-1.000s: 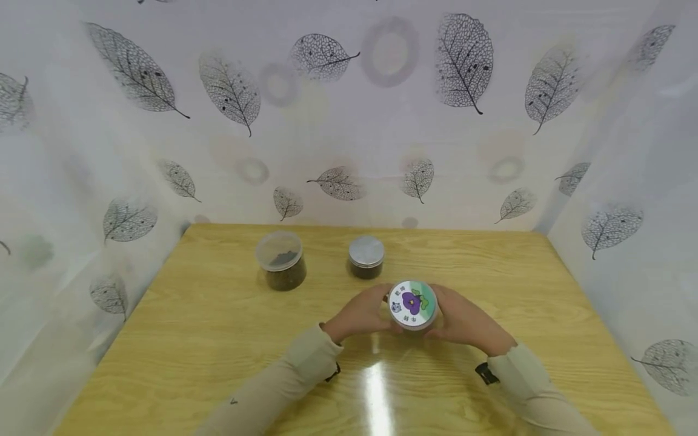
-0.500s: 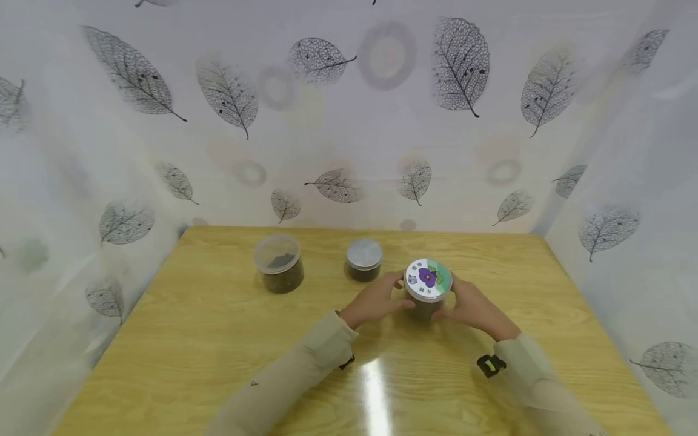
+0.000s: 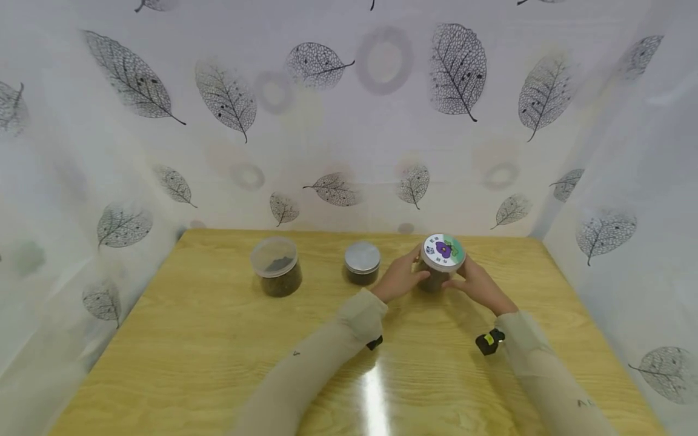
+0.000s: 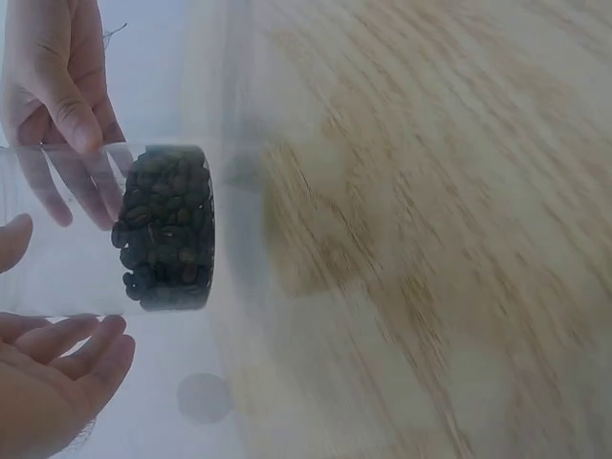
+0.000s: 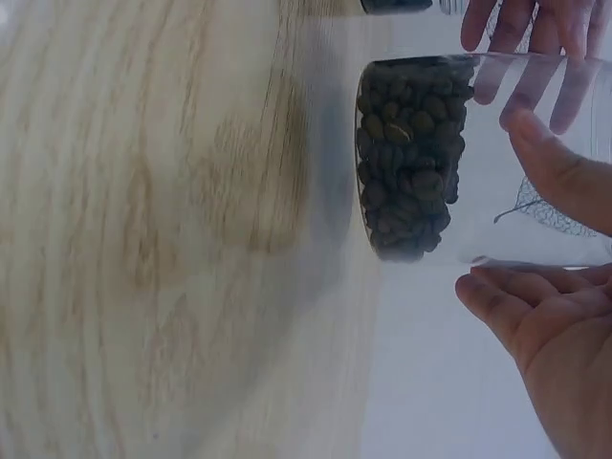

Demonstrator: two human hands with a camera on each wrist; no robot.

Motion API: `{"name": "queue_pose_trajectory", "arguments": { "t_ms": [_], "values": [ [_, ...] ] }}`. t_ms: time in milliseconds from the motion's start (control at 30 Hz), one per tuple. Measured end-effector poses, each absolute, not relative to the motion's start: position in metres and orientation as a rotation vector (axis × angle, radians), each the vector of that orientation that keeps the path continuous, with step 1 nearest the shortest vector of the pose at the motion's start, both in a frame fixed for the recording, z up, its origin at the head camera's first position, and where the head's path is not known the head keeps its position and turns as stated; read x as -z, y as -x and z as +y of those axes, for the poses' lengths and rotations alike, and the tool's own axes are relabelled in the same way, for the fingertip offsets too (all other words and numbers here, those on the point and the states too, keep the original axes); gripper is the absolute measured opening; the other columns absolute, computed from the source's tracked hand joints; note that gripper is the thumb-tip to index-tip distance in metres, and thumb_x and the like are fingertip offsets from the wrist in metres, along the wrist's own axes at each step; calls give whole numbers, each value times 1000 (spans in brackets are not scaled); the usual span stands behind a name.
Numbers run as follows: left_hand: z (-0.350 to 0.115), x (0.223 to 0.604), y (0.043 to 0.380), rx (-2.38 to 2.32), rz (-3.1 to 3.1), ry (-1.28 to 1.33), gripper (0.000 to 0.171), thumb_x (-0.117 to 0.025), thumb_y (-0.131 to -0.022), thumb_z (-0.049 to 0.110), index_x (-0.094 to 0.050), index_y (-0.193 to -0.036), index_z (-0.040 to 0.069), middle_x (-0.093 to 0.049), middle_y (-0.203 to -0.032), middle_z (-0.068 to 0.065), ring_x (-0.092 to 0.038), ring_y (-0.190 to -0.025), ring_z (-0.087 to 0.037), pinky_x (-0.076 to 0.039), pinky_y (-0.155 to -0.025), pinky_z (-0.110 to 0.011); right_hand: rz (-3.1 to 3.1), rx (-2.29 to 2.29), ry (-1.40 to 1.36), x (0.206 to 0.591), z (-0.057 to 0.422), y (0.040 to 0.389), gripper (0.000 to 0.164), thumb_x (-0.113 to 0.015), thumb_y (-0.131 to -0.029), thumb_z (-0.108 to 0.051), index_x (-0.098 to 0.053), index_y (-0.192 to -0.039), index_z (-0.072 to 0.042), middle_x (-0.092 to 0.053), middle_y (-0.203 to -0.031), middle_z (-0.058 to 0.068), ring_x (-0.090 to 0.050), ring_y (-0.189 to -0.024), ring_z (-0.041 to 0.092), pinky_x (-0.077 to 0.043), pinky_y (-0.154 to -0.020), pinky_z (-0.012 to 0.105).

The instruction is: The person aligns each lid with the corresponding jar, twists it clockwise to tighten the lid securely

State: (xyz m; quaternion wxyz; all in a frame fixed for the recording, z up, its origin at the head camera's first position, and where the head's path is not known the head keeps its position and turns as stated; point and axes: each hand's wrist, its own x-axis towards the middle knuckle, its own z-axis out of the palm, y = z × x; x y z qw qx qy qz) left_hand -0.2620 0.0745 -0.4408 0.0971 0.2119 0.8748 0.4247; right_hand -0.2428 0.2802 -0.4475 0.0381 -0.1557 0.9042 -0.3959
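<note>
Between my two hands is a clear round jar (image 3: 432, 280) partly filled with dark coffee beans (image 4: 170, 229). Its lid (image 3: 444, 251) carries a purple flower on white and green. My left hand (image 3: 400, 280) grips the jar's left side, thumb toward me. My right hand (image 3: 481, 287) holds the opposite side. Both wrist views show the jar's base a little off the wooden table (image 5: 143, 239), and the beans (image 5: 411, 158) fill only its lower part. The jar stands nearly upright, tipped slightly.
Left of the held jar sits a small jar (image 3: 362, 264) with a silver lid and dark contents. Farther left stands a larger clear-lidded jar (image 3: 277, 267), dark material inside. A leaf-printed curtain (image 3: 338, 133) encloses the table's back and sides.
Both hands have carried the coffee bean jar away from me and to the right, toward the table's back edge. The other two jars stay in place; the head view has shifted slightly.
</note>
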Motion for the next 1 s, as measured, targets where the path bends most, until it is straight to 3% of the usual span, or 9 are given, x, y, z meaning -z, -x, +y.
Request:
{"name": "queue_pose_trajectory", "arguments": {
  "t_ms": [267, 633, 833, 1000],
  "values": [
    [92, 451, 275, -1369, 2574, -604, 68, -59, -92, 20, -23, -150, 16, -47, -143, -8, -53, -124, -24, -45, -100, -33, 2730, 1297, 415, 452, 286, 248, 81, -58, -90, -2, -1, -148, 6, -14, -150, 34, -25, -134, 52, -30, -107, 56],
    [106, 459, 281, -1383, 2529, -586, 75, -62, -90, 25, -20, -150, 10, -38, -149, -9, -46, -130, -26, -39, -107, -36, 2863, 1286, 323, 460, 288, 247, 69, -53, -91, 2, -10, -145, 9, -20, -146, 37, -28, -131, 53, -33, -105, 56],
    [109, 463, 279, -1369, 2528, -644, 85, -66, -87, 26, -12, -151, 10, -29, -154, -7, -36, -138, -23, -30, -113, -36, 2900, 1268, 297, 462, 288, 243, 70, -50, -94, -1, -5, -148, 6, -20, -146, 37, -27, -132, 53, -32, -105, 57],
    [103, 461, 262, -1190, 2709, -704, 82, -65, -87, 30, -17, -151, 11, -26, -155, -8, -32, -140, -23, -29, -114, -36, 2909, 1174, 169, 456, 284, 228, 75, -48, -98, -15, 5, -147, 8, -12, -147, 39, -22, -132, 55, -29, -105, 61]
  ]
}}
